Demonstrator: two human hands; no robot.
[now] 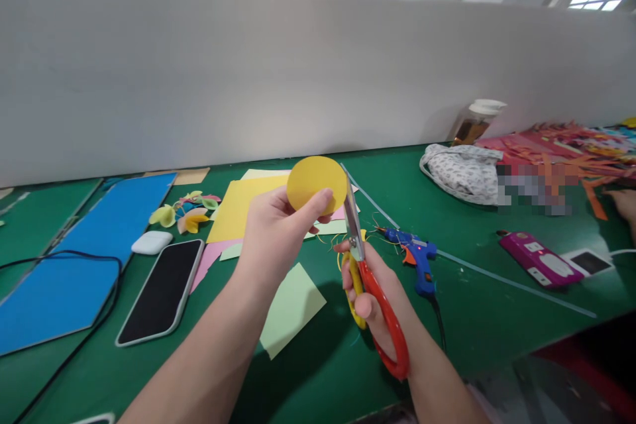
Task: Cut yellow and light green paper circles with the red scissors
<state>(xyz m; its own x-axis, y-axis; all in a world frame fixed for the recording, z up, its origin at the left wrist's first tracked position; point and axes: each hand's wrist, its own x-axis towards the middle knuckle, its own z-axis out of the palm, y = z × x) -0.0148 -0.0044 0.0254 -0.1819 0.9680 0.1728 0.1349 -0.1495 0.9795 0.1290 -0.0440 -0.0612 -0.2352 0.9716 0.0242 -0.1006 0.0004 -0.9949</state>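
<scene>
Between the thumb and fingers of my left hand (pixel 283 222) is a round yellow paper disc (pixel 313 179), held up above the table. My right hand (pixel 380 285) grips a pair of scissors (pixel 390 315) with one red and one yellow handle. The scissor blades point upward at the disc's right edge; whether they touch the paper I cannot tell. Below my hands lies a pale green paper square (pixel 294 310). Behind my left hand rests a yellow paper sheet (pixel 236 205) over pink and green sheets.
Right of the scissors lies a blue glue gun (pixel 417 255) with a long glue stick. A phone (pixel 161 291), a white case (pixel 152 242), small paper flowers (pixel 183 212) and a blue board (pixel 94 245) are at left. Another person's hand (pixel 625 205) shows at far right.
</scene>
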